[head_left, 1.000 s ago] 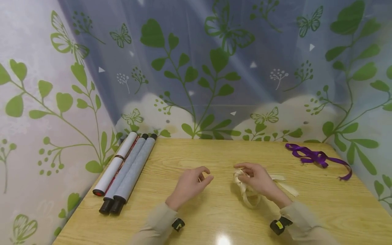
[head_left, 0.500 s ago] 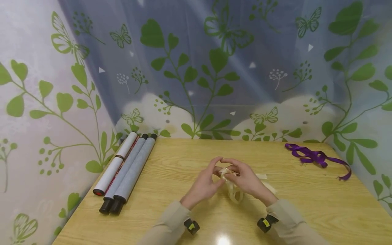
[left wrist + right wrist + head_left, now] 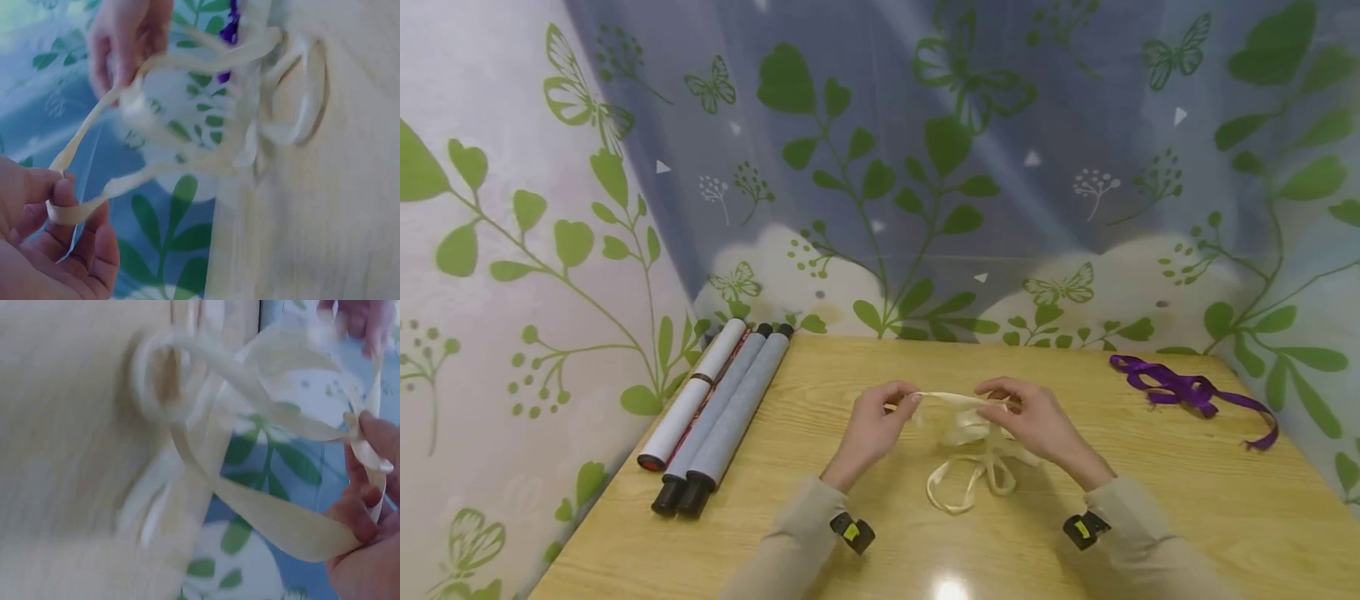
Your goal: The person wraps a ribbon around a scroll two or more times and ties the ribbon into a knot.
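A cream satin ribbon [image 3: 967, 429] stretches between my two hands over the middle of the table, its loops hanging down to the wood. My left hand [image 3: 877, 421] pinches one strand between thumb and index finger; in the left wrist view the ribbon also runs round a finger of that hand [image 3: 59, 231]. With thumb and fingers my right hand [image 3: 1037, 421] grips the bunched part, and the right wrist view shows several strands passing through its fingers [image 3: 369, 515]. The hanging loops [image 3: 187, 375] are blurred there.
Rolled scrolls, one white [image 3: 696, 400] and two grey [image 3: 741, 408], lie side by side at the table's left. A crumpled purple ribbon [image 3: 1187, 392] lies at the far right. Behind the wooden table [image 3: 820, 533] hangs a leaf-patterned cloth [image 3: 880, 167].
My empty left hand came to the cream ribbon at my right hand, took a strand, then drew away leftward. The strand now spans between the hands, and loops have dropped below.
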`<state>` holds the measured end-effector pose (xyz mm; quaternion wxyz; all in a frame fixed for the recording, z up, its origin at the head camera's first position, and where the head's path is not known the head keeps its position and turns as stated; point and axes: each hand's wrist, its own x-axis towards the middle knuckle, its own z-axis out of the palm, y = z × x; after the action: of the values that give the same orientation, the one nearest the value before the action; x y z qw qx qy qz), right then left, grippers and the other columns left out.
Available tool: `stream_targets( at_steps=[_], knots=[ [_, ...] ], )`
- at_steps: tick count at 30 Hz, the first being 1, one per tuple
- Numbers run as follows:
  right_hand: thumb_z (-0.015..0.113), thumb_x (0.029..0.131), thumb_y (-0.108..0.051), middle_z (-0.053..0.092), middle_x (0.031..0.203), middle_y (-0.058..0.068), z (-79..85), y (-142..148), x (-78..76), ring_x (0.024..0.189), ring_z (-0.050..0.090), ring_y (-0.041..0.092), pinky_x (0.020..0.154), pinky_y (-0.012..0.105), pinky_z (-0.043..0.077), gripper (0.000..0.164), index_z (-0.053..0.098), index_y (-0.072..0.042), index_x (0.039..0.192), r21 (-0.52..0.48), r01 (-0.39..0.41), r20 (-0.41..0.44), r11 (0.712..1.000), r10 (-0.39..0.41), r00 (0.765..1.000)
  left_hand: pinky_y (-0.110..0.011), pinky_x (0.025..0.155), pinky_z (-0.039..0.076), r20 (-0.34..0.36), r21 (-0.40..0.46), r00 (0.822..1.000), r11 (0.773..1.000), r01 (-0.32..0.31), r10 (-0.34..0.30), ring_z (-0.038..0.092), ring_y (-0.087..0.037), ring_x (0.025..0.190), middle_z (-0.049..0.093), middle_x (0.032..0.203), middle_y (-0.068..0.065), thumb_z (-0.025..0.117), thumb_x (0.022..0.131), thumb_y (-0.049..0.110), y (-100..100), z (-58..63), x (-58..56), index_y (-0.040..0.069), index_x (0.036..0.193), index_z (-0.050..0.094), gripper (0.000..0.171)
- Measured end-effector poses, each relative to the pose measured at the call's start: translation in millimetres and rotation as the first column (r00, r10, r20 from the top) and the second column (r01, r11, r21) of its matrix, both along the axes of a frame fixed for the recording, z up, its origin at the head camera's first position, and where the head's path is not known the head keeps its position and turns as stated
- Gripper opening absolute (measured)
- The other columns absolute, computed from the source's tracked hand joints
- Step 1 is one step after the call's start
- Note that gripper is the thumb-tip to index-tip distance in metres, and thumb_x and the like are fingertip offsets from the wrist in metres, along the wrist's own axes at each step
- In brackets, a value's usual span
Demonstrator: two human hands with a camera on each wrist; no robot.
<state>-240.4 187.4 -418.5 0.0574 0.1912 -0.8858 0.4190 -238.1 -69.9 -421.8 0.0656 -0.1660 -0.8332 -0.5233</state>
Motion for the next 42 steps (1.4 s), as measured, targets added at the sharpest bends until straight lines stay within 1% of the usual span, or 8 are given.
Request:
stream_targets(
  at_steps=[7,11,17,25,32,34,39,42],
  knots=[
    [0.064,0.095,-0.036,0.067,0.117,0.014,19.2,49,-4.4,0.111,0.061,0.035,0.093,0.055,0.05,0.036,0.065,-0.013,0.123,0.091,0.048,0.012,0.995,-0.049,0.999,-0.025,0.06,0.047,0.135,0.286,0.989,0.953,-0.097,0.06,0.06,-0.018,0.065,0.062,0.07,-0.006,0.053,0.102,0.021,-33,13.0,-14.8,0.004,0.106,0.065,0.021],
    [0.059,0.098,-0.036,0.066,0.119,0.016,27.6,76,-5.1,0.111,0.06,0.037,0.093,0.059,0.047,0.036,0.065,-0.012,0.123,0.113,0.093,0.0,0.989,-0.093,0.996,-0.023,0.046,0.04,0.163,0.358,0.982,0.922,-0.15,0.097,0.043,-0.009,0.045,0.046,0.059,0.001,0.053,0.102,0.023,-52,16.4,-20.8,0.001,0.109,0.063,0.025],
    [0.055,0.1,-0.035,0.07,0.113,0.017,26.8,110,-3.5,0.099,0.065,0.036,0.083,0.057,0.052,0.031,0.069,-0.012,0.116,0.165,0.203,-0.087,0.965,-0.19,0.978,-0.024,0.046,0.029,0.114,0.226,0.96,0.934,-0.275,0.255,0.03,-0.008,0.046,0.041,0.067,-0.001,0.057,0.1,0.028,-78,9.0,-28.1,0.007,0.107,0.069,0.025],
    [0.051,0.102,-0.036,0.069,0.108,0.025,19.8,149,-2.0,0.095,0.063,0.045,0.065,0.046,0.049,0.039,0.068,-0.005,0.118,0.248,0.335,-0.136,0.909,-0.31,0.941,-0.038,0.082,0.043,0.099,0.104,0.918,0.914,-0.392,0.383,0.053,-0.024,0.097,0.064,0.113,-0.014,0.056,0.101,0.029,-112,5.2,-37.3,0.007,0.111,0.069,0.029],
    [0.047,0.103,-0.033,0.065,0.115,0.031,11.1,159,-1.6,0.096,0.063,0.048,0.064,0.046,0.051,0.043,0.062,0.002,0.122,0.335,0.327,-0.07,0.884,-0.323,0.944,-0.051,0.092,0.048,0.09,-0.11,0.923,0.924,-0.365,0.375,0.057,-0.039,0.115,0.061,0.128,-0.019,0.054,0.101,0.027,-125,-2.4,-40.7,0.006,0.126,0.061,0.033],
    [0.05,0.103,-0.032,0.062,0.12,0.031,6.2,154,-4.0,0.1,0.061,0.05,0.071,0.053,0.051,0.042,0.062,0.002,0.123,0.369,0.284,-0.04,0.885,-0.29,0.956,-0.057,0.1,0.042,0.048,-0.262,0.93,0.903,-0.342,0.366,0.053,-0.038,0.125,0.059,0.133,-0.019,0.056,0.1,0.028,-119,-5.3,-40.3,0.007,0.129,0.06,0.036],
    [0.065,0.094,-0.024,0.065,0.117,0.027,-10.9,124,-9.2,0.094,0.063,0.045,0.072,0.056,0.051,0.032,0.068,-0.001,0.115,0.439,0.165,-0.075,0.883,-0.147,0.986,-0.064,0.098,0.036,-0.145,-0.521,0.929,0.772,-0.365,0.341,0.051,-0.041,0.123,0.061,0.129,-0.019,0.065,0.094,0.028,-91,-14.7,-38.6,0.009,0.128,0.063,0.039],
    [0.072,0.089,-0.028,0.07,0.11,0.02,-18.9,98,-6.8,0.091,0.066,0.038,0.071,0.054,0.052,0.031,0.072,-0.005,0.109,0.472,0.09,-0.075,0.877,-0.062,0.995,-0.06,0.095,0.04,-0.165,-0.581,0.956,0.759,-0.294,0.244,0.052,-0.042,0.118,0.062,0.125,-0.02,0.069,0.092,0.024,-74,-18.6,-37.9,0.007,0.124,0.065,0.037]
  ],
)
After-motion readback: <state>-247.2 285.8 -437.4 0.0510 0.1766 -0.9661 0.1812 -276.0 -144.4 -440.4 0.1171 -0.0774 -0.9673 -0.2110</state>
